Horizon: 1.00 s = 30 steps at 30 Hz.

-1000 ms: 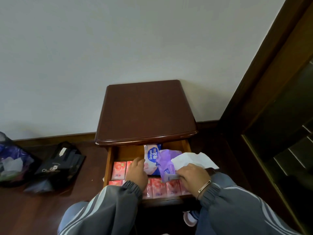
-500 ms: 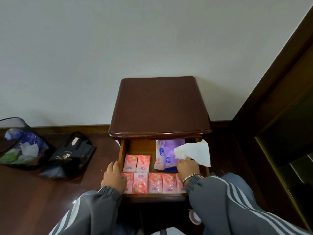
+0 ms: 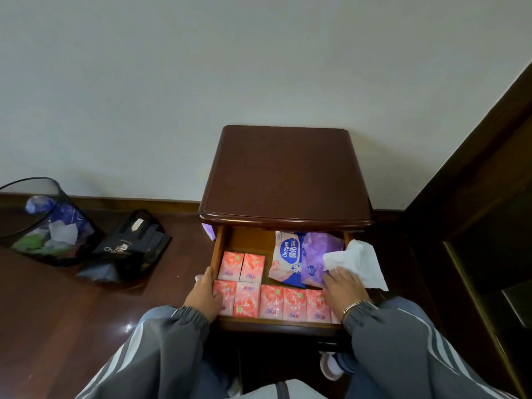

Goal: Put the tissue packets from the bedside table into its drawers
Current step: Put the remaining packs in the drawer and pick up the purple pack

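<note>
Because the top drawer of the dark brown wooden bedside table (image 3: 285, 180) is pulled out toward the person, everything inside the open wooden drawer (image 3: 250, 240) can be seen from above, and the table top is bare. The small pink tissue packets (image 3: 270, 302) lie flat and side by side, a row of them along the front wall and two more behind on the left, probably so that they fill the space evenly. The white and blue wet-wipe pack (image 3: 285, 256) and the soft purple packet (image 3: 319, 259) lie at the back right, touching each other. The left hand (image 3: 205, 296) rests on the left wall of the drawer with the fingers curled loosely over the nearest pink packet; it seems to steady the drawer, not to grip. The right hand (image 3: 342, 286) lies flat over the front edge of the purple packet and pinches a loose white tissue sheet (image 3: 355, 262), which hangs over the right wall. I judge the packing is nearly finished.
</note>
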{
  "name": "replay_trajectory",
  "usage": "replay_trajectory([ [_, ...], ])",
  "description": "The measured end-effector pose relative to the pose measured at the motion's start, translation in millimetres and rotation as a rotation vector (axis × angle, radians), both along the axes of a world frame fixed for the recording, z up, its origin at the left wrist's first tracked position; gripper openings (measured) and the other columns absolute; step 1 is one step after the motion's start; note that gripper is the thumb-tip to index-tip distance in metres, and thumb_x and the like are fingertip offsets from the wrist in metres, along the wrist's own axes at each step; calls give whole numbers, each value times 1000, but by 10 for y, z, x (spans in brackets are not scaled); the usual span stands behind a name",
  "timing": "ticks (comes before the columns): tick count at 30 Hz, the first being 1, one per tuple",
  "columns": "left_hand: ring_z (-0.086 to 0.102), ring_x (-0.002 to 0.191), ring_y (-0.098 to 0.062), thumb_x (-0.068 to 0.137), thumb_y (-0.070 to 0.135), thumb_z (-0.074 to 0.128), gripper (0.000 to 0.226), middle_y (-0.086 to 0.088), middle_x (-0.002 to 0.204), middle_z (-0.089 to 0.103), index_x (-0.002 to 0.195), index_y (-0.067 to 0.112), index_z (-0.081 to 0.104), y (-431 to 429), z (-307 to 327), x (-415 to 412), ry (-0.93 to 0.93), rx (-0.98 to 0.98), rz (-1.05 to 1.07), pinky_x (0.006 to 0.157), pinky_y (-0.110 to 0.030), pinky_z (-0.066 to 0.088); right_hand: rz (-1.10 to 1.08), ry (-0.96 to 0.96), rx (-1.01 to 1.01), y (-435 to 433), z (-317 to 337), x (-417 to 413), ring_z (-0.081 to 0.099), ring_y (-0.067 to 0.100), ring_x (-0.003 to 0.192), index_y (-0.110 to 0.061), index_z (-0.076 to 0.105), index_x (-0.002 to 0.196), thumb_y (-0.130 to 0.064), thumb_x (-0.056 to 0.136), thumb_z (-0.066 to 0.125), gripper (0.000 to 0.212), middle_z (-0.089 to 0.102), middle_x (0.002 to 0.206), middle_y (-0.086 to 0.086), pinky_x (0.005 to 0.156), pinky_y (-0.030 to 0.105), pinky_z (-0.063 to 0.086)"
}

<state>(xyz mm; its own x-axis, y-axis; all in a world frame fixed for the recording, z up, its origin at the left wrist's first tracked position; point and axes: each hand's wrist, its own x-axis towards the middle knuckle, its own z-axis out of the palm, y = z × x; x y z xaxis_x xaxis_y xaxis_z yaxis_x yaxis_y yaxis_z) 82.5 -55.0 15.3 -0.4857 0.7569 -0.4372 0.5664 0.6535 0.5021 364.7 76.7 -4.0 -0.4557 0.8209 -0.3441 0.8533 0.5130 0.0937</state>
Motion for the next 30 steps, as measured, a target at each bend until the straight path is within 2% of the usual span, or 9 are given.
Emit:
replay_trajectory([
  [3, 62, 104, -24, 92, 19, 49, 60, -10, 139, 41, 148, 18, 25, -29, 13, -20, -23, 10, -12, 77, -22, 42, 15, 7, 1, -33, 67, -3, 26, 17, 140, -22, 36, 139, -31, 97, 33, 43, 37, 148, -1, 115, 34, 19],
  [7, 54, 122, -25, 91, 20, 50, 67, -7, 147, 39, 151, 21, 20, -66, 55, -55, -69, 0, -24, 96, -27, 42, 81, 134, -48, -134, 260, -115, 31, 13, 137, -31, 40, 139, -27, 96, 36, 43, 42, 145, -7, 111, 28, 26],
  [9, 56, 119, -23, 90, 21, 50, 65, -4, 143, 47, 150, 22, 23, -77, 83, -70, -95, 24, -29, 97, -29, 45, 128, 178, -46, -219, 387, -225, 40, 12, 129, -30, 46, 134, -28, 96, 36, 39, 49, 138, -7, 105, 25, 32],
  [14, 60, 111, -19, 92, 20, 52, 57, -3, 126, 60, 146, 25, 33, -122, 123, -204, -204, 63, -49, 73, -10, 36, 231, 427, -28, -496, 644, -610, 59, 17, 107, -22, 64, 115, -27, 95, 45, 28, 66, 114, -4, 92, 30, 45],
  [17, 62, 109, -15, 93, 18, 57, 52, -3, 125, 62, 143, 19, 41, -130, 96, -467, -359, 48, -137, 82, -11, 44, 367, 621, -1, -593, 787, -1046, 69, 17, 76, -18, 73, 88, -17, 81, 62, 13, 73, 84, -4, 67, 30, 56],
  [20, 56, 114, -10, 95, 13, 57, 49, -7, 132, 59, 141, 11, 43, -33, 61, -937, -475, -10, -200, 94, -13, 42, 476, 686, -44, -594, 838, -1655, 67, 11, 69, -21, 73, 84, -17, 75, 65, 12, 72, 78, -8, 61, 22, 55],
  [23, 59, 115, -19, 95, 15, 58, 41, -6, 127, 62, 135, 11, 50, 194, -91, -1551, -331, 24, -137, 103, -29, 43, 530, 731, -89, -499, 729, -2353, 66, 18, 68, -18, 72, 81, -15, 75, 64, 10, 71, 75, -4, 59, 24, 54],
  [26, 61, 107, -21, 94, 17, 57, 35, -5, 120, 65, 129, 15, 56, 457, -368, -2133, -116, 52, 23, 94, -27, 45, 531, 698, -121, -358, 494, -3073, 63, 23, 68, -16, 68, 77, -15, 76, 62, 6, 68, 72, 1, 59, 28, 52],
  [30, 59, 110, -24, 93, 10, 53, 34, -9, 123, 63, 127, 11, 57, 762, -789, -2671, -16, 61, 182, 92, -26, 40, 305, 630, -355, -100, 28, -3904, 54, 26, 103, -17, 62, 111, -17, 89, 44, 28, 65, 107, 6, 88, 37, 42],
])
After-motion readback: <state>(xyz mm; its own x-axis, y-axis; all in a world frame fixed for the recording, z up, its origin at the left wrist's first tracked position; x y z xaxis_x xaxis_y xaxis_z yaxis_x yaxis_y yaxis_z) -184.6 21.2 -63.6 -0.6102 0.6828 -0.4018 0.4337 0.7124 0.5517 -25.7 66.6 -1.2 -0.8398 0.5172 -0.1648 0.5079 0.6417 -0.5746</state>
